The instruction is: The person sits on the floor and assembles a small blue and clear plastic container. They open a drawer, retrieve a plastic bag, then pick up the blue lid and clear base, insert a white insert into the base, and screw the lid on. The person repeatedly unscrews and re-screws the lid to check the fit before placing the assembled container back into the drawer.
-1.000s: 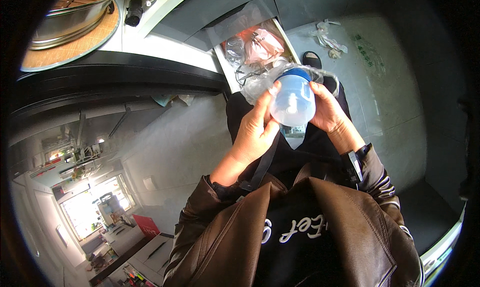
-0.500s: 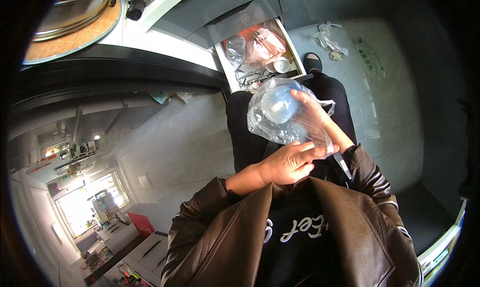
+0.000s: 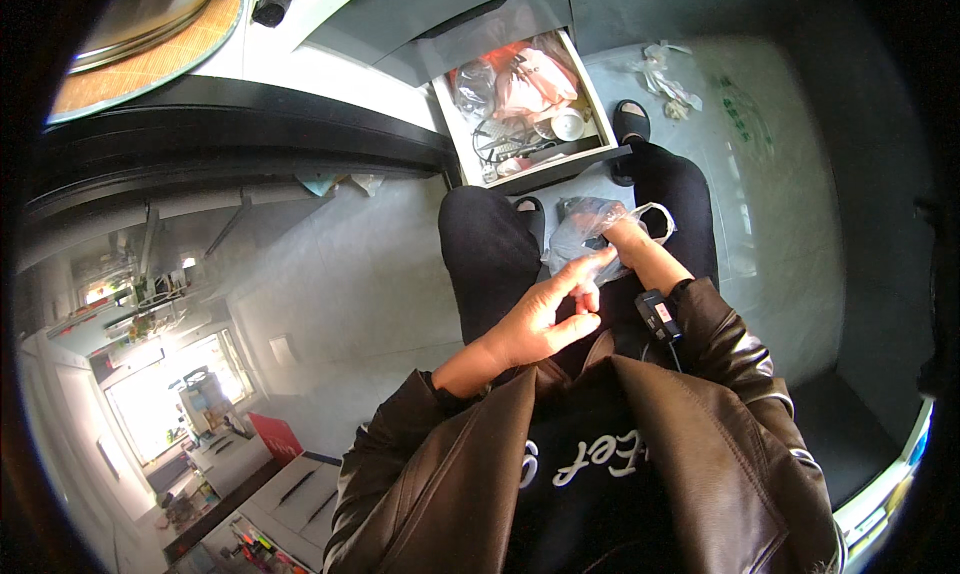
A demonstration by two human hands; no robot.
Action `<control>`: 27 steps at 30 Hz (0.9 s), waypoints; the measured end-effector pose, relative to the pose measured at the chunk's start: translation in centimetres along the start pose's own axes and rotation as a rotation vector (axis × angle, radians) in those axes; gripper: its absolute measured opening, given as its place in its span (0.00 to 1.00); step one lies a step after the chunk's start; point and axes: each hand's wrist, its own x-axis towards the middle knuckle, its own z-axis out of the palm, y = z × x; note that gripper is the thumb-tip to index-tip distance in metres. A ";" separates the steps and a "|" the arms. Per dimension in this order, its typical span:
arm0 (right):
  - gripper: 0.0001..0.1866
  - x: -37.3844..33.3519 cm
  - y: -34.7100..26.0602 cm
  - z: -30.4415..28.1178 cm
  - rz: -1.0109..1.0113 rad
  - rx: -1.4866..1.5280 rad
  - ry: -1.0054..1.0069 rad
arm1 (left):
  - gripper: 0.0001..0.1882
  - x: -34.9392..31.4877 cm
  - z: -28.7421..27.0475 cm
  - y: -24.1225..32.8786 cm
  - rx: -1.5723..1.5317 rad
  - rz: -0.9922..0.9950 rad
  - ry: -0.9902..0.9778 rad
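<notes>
A clear plastic bag (image 3: 580, 232) hangs low between my knees, in front of the open drawer. My right hand (image 3: 630, 240) reaches down into the bag's mouth, with a loop of the plastic around the wrist. The bag's folds hide the right fingers and whatever they may touch. My left hand (image 3: 545, 322) is beside the bag's near side, index finger stretched toward its rim and thumb held apart. Nothing shows in the left hand. What the bag contains cannot be made out clearly.
The pulled-out drawer (image 3: 605, 124) holds a pink plastic bag (image 3: 530, 86), clear plastic, cables and a white round object (image 3: 568, 124). Crumpled white plastic (image 3: 660, 79) lies on the floor by my slippered foot. Dark cabinet fronts stand beyond; a counter edge runs at the upper left.
The bag and right hand have dropped lower between the knees, and the rounded blue-white shape in the bag no longer shows clearly. My left fingers have spread off the bag. The knees have parted.
</notes>
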 end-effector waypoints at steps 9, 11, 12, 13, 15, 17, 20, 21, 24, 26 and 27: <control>0.35 -2.4 -6.6 -0.9 -0.119 -1.151 -0.002 | 0.47 0.6 -5.0 -2.6 -0.277 -0.123 0.131; 0.31 -2.2 -9.4 -1.5 -0.192 -1.296 -0.288 | 0.47 1.0 -6.3 -3.5 -0.358 -0.199 0.092; 0.27 -1.9 -10.7 -1.8 -0.210 -1.203 -0.392 | 0.47 1.4 -6.9 -4.1 -0.350 -0.224 0.039; 0.23 -1.7 -12.0 -2.5 -0.224 -0.972 -0.460 | 0.46 1.5 -7.0 -4.7 -0.422 -0.282 0.015; 0.18 0.3 -13.8 -3.6 -0.102 -0.614 -0.419 | 0.46 2.1 -7.3 -6.2 -0.449 -0.336 -0.071; 0.14 4.6 -14.2 -4.1 -0.303 -0.611 -0.135 | 0.46 2.7 -7.4 -7.9 -0.474 -0.381 -0.122; 0.14 13.5 -12.6 -5.2 -0.400 -0.751 0.180 | 0.46 3.6 -8.2 -10.5 -0.436 -0.374 -0.191; 0.15 16.5 -11.6 -5.5 -0.381 -0.810 0.259 | 0.46 3.7 -8.8 -11.2 -0.450 -0.422 -0.232; 0.24 24.4 -8.3 -5.9 -0.273 -1.004 0.315 | 0.47 3.9 -9.9 -12.5 -0.661 -0.447 -0.232; 0.31 28.0 -6.5 -5.9 -0.151 -1.015 0.288 | 0.46 3.8 -10.2 -12.9 -0.832 -0.488 -0.226; 0.32 29.3 -5.8 -5.8 -0.161 -0.991 0.310 | 0.46 3.8 -10.1 -12.9 -0.820 -0.455 -0.196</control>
